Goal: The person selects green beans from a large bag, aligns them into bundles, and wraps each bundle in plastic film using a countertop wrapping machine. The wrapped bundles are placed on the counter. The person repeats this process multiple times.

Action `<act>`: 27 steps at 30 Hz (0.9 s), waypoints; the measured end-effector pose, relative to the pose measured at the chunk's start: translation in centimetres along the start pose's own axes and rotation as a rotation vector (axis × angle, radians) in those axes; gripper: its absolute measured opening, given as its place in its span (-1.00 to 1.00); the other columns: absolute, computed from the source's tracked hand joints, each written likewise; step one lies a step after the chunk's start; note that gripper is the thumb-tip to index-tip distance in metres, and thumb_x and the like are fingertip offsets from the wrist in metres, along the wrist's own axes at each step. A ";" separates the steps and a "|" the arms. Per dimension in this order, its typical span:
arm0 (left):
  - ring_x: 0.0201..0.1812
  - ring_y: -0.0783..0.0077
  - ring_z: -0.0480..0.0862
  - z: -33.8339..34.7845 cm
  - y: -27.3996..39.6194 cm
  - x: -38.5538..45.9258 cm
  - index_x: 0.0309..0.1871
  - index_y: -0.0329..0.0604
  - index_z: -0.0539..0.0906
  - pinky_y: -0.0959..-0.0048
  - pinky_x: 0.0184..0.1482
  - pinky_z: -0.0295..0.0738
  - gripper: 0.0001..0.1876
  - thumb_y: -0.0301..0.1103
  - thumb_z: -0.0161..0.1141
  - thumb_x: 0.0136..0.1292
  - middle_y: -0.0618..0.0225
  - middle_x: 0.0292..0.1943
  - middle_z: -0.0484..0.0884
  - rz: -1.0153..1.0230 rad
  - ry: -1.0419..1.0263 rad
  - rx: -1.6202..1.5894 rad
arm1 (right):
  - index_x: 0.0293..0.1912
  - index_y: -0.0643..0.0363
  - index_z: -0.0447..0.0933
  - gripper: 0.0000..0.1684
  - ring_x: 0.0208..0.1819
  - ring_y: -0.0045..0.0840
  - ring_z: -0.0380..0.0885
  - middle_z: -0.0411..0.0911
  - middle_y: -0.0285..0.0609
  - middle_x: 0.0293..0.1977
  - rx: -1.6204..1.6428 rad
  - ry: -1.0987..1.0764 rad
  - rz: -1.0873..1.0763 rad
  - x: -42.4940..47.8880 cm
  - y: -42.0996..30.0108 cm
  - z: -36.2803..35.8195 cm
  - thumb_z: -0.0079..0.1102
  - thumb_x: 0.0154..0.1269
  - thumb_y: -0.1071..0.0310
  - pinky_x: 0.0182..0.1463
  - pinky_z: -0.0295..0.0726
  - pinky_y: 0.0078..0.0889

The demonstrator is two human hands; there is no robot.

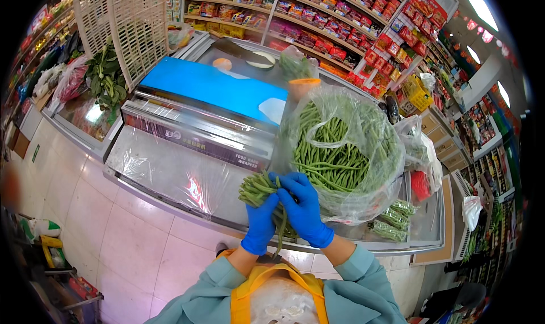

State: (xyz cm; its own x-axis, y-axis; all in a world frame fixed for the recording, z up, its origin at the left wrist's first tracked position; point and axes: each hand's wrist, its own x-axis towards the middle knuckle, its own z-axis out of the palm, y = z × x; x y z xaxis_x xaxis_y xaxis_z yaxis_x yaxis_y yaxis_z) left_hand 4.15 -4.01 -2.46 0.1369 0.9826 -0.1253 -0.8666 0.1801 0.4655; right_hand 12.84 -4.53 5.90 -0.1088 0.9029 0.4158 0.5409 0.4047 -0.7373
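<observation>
A bunch of green beans (257, 188) is gathered in my left hand (260, 221), which wears a blue glove. My right hand (301, 204), gloved alike, has its fingers on the same bunch near the bean ends, and one bean seems to be between its fingertips. Longer beans hang down between the two hands. Just beyond my right hand stands a big clear plastic bag (385, 170), open at the top and full of loose green beans (330, 153). To the left is a food wrapping machine (200, 132) with cling film (170, 175) stretched over its flat plate.
Several wrapped bean packs (391, 221) lie at the right on the glass-topped freezer (425, 234). Behind the machine's blue cover (213, 87) are a large knife (232, 50) and an orange bowl (304, 85). Beige plastic crates (138, 30) stand upright at the back left, beside leafy greens (108, 77).
</observation>
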 end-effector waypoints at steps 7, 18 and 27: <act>-0.01 0.37 0.57 -1.9 0.1 0.1 0.20 -0.25 0.34 0.42 0.00 0.54 -0.54 -0.55 0.11 0.21 0.20 0.01 0.50 -0.058 -0.067 -0.032 | 0.04 0.08 0.54 -0.56 -0.32 -0.36 0.48 0.46 -0.15 -0.32 -0.295 -0.188 -0.263 1.0 -1.6 -2.2 0.14 0.13 0.55 -0.26 0.45 -0.42; -0.04 0.39 0.58 -0.3 0.9 -0.1 0.16 -0.28 0.38 0.42 -0.04 0.55 -0.55 -0.55 0.16 0.18 0.21 -0.04 0.54 -0.035 -0.073 0.068 | 0.06 0.16 0.48 -0.62 -0.23 -0.58 0.51 0.53 -0.26 -0.14 0.175 -0.137 0.114 0.3 1.4 -1.2 0.17 0.21 0.45 -0.17 0.49 -0.48; -0.02 0.43 0.57 0.8 3.1 -1.8 0.18 -0.26 0.38 0.47 0.01 0.52 -0.44 -0.60 0.27 0.05 0.26 -0.02 0.54 -0.030 -0.145 0.366 | 0.23 0.23 0.28 -0.45 0.03 -0.58 0.42 0.45 -0.20 -0.01 0.763 -0.143 0.623 1.8 0.1 -0.5 0.13 0.27 0.38 0.15 0.39 -0.49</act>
State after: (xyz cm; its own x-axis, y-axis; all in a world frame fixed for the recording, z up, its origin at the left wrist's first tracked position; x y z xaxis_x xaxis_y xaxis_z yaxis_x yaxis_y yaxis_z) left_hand 1.63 -5.18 -0.12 0.2484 0.9682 -0.0311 -0.6363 0.1873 0.7484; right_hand 13.15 -2.92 6.89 -0.1142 0.9746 -0.1929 -0.1407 -0.2081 -0.9679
